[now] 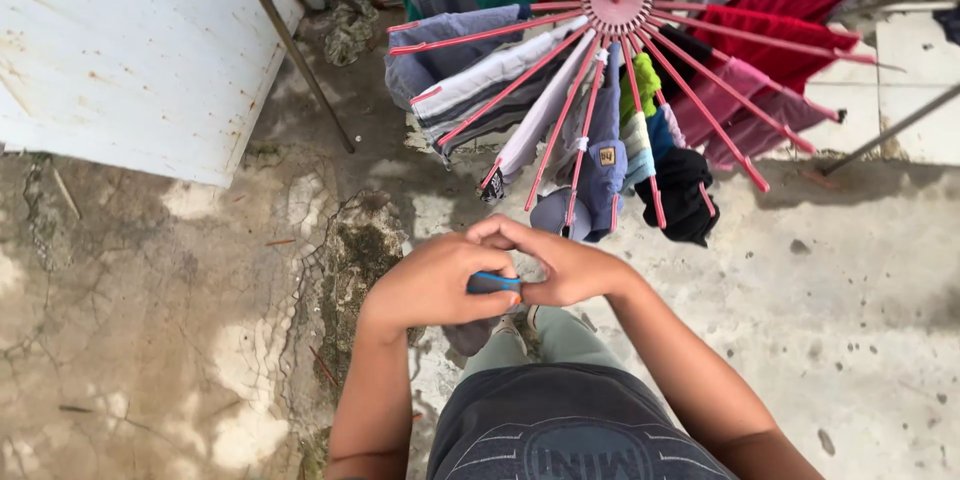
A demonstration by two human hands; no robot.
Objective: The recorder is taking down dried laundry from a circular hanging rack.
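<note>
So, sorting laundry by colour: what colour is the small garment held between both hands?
Blue garment, with a lighter edge; head view.

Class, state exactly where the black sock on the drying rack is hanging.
In the head view, the black sock hangs from a lower-right spoke of the red radial drying rack, right of the blue-and-green sock, up and right of both hands.

Ahead of my fingers (500, 240) the red drying rack (620, 0), hung with clothes (600, 160), blocks the way; bare concrete floor (850, 290) lies open on both sides.
</note>
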